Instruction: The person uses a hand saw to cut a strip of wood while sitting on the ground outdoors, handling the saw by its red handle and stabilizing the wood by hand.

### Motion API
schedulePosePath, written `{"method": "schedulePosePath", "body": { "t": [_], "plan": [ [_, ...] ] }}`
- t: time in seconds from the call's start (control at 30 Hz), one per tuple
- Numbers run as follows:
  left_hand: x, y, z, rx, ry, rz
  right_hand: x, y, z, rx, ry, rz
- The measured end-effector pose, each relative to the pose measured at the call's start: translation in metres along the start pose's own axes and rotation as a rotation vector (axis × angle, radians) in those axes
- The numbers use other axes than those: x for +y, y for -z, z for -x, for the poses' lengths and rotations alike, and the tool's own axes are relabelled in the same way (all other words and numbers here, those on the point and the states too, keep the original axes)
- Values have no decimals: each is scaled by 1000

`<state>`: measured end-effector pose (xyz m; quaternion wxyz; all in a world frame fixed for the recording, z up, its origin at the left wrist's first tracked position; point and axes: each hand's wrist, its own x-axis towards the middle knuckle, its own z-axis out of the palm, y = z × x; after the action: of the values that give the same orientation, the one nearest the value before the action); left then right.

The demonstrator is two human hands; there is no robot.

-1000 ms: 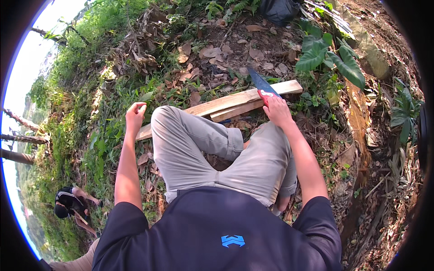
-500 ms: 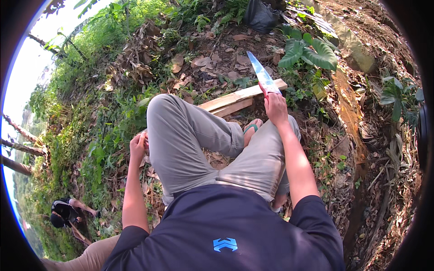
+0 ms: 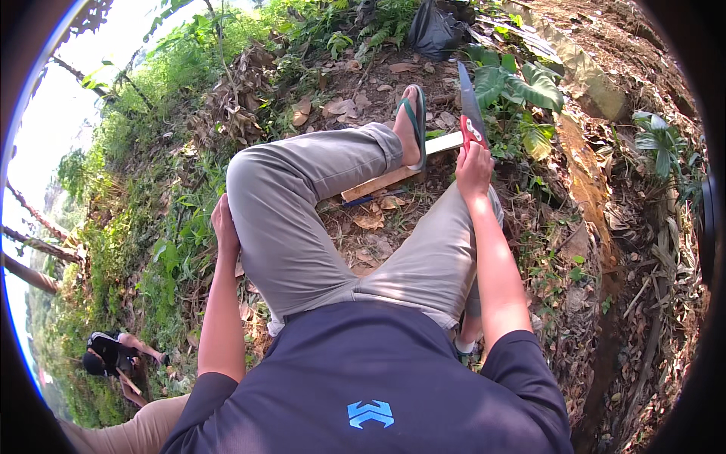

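Since the earlier frame, the left foot (image 3: 408, 138) in its green flip-flop (image 3: 422, 121) has been raised in front of the pale, straight wooden planks (image 3: 378, 183), and the red-handled grey metal handsaw (image 3: 471, 104) has been tilted rightward. Its blade is best kept clear of the foot. Hands well apart: saw handle gripped at far right by the right hand (image 3: 474, 168), forearm extended; left hand (image 3: 224, 222) lowered beside the grey trouser leg (image 3: 295, 178), fingers hidden, hold cannot be told.

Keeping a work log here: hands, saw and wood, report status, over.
Right hand gripping saw, blade pointing away. Left hand beside left knee, grip hidden. Wood on ground; sandalled foot across it, contact unclear.
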<state>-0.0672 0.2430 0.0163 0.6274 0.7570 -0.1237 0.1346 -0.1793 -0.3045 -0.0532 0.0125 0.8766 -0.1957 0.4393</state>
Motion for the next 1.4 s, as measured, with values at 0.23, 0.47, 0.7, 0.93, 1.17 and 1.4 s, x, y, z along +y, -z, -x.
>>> {"method": "schedulePosePath", "body": {
  "t": [0.23, 0.47, 0.7, 0.93, 1.17, 1.4],
  "plan": [
    [18, -12, -10, -152, 58, -40, -14, -9, -2, 32, 70, 10],
    [35, -57, 49, -333, -24, -259, -2, -30, 3, -142, 97, -48],
    [27, -58, 45, -268, 33, -372, -3, -25, 11, -268, 167, -144],
    [82, 26, -51, -151, 94, -149, 8, -20, 22, -227, 66, -99],
    [93, 15, -97, -251, 53, -284, 0, -16, 10, -19, -64, 11],
    [35, -11, -92, -310, 113, -106, 5, -11, 13, -33, -122, 75]
  ]
}}
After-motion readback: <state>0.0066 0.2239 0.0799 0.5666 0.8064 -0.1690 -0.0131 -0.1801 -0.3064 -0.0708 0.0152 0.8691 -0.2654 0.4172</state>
